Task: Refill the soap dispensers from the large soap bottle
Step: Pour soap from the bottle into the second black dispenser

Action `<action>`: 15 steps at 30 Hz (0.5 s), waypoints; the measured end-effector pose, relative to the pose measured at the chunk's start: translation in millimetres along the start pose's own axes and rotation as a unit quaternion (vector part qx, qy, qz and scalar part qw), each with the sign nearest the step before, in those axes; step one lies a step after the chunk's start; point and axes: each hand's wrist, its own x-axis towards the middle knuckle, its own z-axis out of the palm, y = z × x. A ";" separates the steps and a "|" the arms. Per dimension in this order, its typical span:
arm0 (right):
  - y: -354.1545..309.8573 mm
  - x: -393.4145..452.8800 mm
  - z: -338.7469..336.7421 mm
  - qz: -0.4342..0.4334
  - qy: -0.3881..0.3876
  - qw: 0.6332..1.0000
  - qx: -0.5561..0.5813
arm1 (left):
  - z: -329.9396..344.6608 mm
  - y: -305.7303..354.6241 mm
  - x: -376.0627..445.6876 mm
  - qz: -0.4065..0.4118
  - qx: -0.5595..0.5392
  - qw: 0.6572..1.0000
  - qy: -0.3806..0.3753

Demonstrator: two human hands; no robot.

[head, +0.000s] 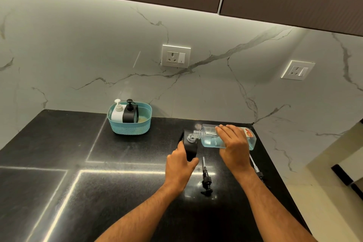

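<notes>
Centre right of frame, on black stone worktop [59, 143]: right hand [233, 143] grips clear large soap bottle [210, 135] tipped sideways, mouth over black flat-sided dispenser [190, 148]; left hand [179, 165] grips dispenser, probably steadying it for pouring.

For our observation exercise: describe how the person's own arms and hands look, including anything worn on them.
Both forearms are bare up to the frame edge: no sleeves show. The left hand and the right hand wear no gloves, and no rings, watch or bands are visible. The forearms are hairy.
</notes>
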 end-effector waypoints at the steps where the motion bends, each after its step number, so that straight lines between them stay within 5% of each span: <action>1: 0.1 0.1 -0.6 0.000 0.001 1.000 0.000 | 0.0 0.2 0.0 0.000 0.000 1.000 -0.001; 15: 0.2 1.2 -4.0 -0.006 0.009 1.000 0.000 | 1.4 1.5 1.4 0.011 0.001 1.000 0.009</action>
